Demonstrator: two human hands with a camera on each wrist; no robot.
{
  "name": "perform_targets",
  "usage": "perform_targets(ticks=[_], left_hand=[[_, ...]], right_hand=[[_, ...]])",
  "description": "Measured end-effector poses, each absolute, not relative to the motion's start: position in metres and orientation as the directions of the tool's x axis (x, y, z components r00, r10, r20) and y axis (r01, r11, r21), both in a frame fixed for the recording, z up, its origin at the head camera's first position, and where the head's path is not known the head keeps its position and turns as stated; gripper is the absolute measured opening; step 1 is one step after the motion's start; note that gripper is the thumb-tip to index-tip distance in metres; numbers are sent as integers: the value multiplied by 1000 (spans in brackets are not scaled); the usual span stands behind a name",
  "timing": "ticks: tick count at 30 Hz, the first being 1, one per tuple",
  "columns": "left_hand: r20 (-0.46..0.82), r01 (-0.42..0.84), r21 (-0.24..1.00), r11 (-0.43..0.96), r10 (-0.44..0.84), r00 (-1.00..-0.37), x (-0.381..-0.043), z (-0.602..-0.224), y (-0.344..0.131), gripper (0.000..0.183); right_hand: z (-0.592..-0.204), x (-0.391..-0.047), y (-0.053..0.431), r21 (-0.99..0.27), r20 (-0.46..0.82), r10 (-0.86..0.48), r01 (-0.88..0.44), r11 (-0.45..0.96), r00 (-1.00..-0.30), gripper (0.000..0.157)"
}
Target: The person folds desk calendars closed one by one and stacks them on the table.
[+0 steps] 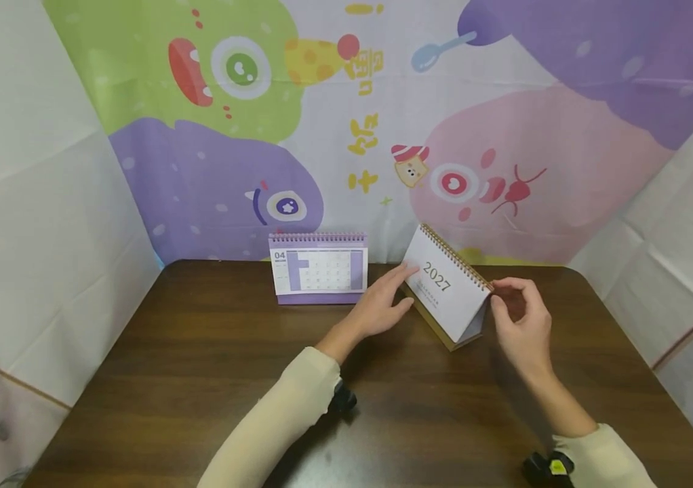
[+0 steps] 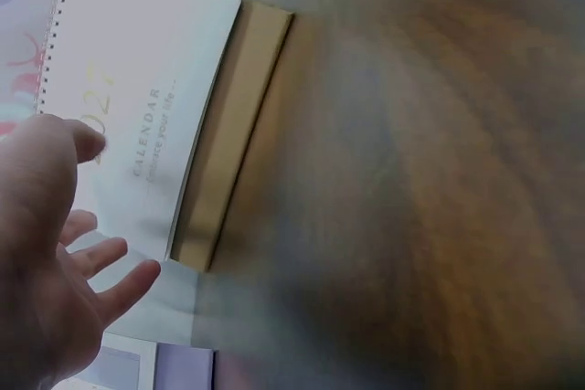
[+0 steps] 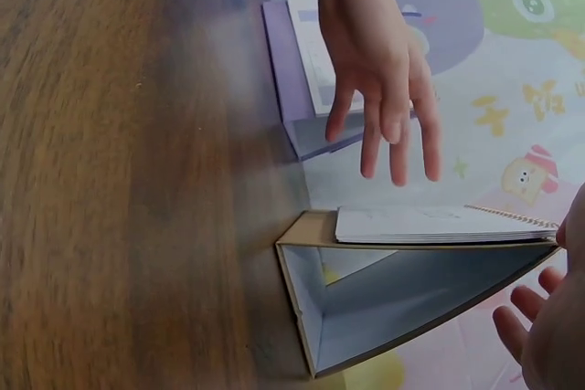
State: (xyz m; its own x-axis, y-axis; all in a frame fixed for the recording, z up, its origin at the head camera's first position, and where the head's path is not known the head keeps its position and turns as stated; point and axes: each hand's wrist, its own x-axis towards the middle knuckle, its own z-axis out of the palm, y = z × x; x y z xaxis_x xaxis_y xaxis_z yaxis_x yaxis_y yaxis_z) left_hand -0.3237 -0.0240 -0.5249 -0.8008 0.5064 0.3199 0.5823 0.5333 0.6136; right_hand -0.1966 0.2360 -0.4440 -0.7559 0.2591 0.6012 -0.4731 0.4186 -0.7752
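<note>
both forearms [image 1: 566, 407] extend forward; the left grip [image 1: 381, 306] is spread, thumb apart; the right grip [image 1: 526, 325] curves forefinger toward thumb.

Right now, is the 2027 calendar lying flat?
No, the 2027 calendar stands like a tent, its spiral binding along the top edge.

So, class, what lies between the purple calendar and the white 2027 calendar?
The left hand, nearer the white calendar, as the head view shows.

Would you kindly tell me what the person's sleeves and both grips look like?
The sleeves are pale cream. The left grip and right grip are bare, without gloves. A small black device shows beside each cuff; the right one bears a yellow-green patch.
</note>
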Motion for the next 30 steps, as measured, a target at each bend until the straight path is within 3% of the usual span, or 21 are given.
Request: perform_targets(ticks=[5, 12, 19, 30], left_hand=[[347, 555, 676, 484, 456, -820, -345, -532, -18, 66], [361, 524, 711, 469, 396, -844, -344, -513, -14, 67], [254, 405, 789, 463, 355, -900, -336, -488, -13, 71], [182, 323, 849, 418, 343, -921, -334, -473, -9, 75]], right_hand=[[-443, -193, 238, -768, 607, 263, -468, 438, -750, 27], [-449, -189, 234, -790, 578, 267, -448, 418, -771, 32], [-450, -189, 230, -797, 581, 290, -457, 395, -761, 38], [-455, -188, 226, -801, 566, 296, -429, 418, -770, 40]])
